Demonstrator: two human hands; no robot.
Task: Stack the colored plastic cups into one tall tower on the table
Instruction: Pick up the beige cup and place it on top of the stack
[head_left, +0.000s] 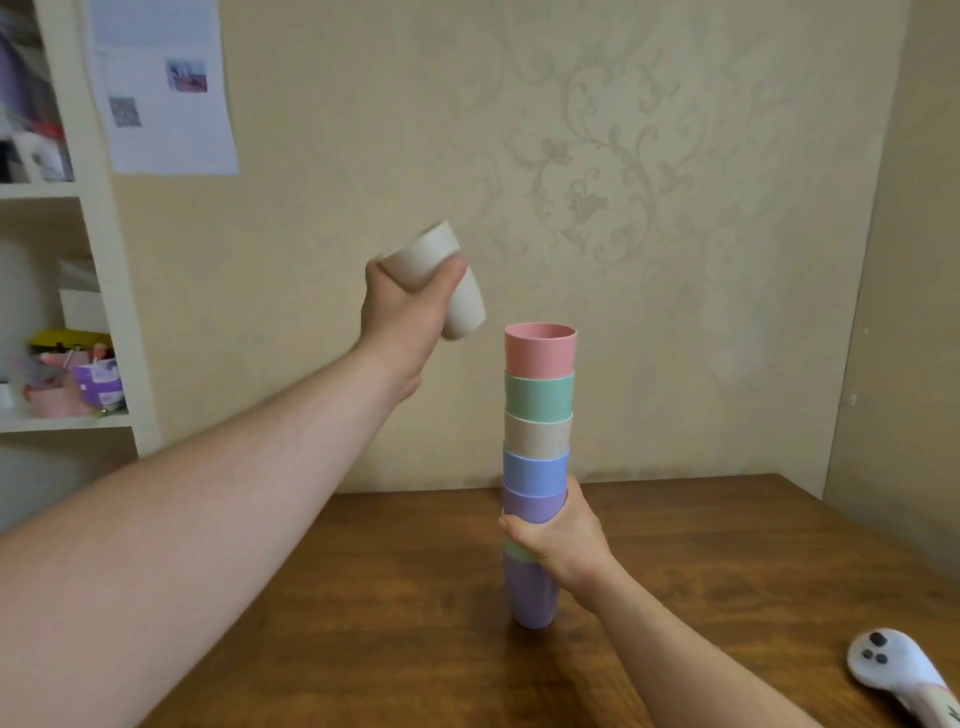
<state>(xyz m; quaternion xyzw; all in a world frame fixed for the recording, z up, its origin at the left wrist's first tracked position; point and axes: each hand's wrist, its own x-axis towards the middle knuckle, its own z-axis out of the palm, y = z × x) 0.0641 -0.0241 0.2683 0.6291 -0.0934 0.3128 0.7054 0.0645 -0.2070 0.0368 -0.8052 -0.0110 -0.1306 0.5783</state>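
A: On the wooden table (363, 597), near its far edge, stands the tower of nested cups (537, 467), upright and open end up. From the top it shows a pink cup (540, 351), a green cup (539, 397), a beige cup in the stack (537, 436), a blue cup (536, 473) and a lilac cup (535, 506); below the hand a thin green rim (517, 552) and a lilac bottom cup (530, 597) that rests on the wood.

B: State of the right hand (566, 540)?

A: Wrapped around the lower part of the tower, thumb on the left side, fingers round the far side and mostly hidden. It grips the stack at the level between the upper lilac cup and the green rim.

B: And the left hand (410, 312)?

A: Raised above and to the left of the tower, closed around a loose beige cup (441, 275). That cup is tilted, its base pointing down and right toward the pink cup's mouth, clear of it and not touching.

B: Other items?

A: A white controller (888, 670) lies at the table's right near corner, well apart from the tower. White shelves (98, 234) with blurred clutter stand at left, beside printed sheets (161, 83) on the patterned wall (623, 182).
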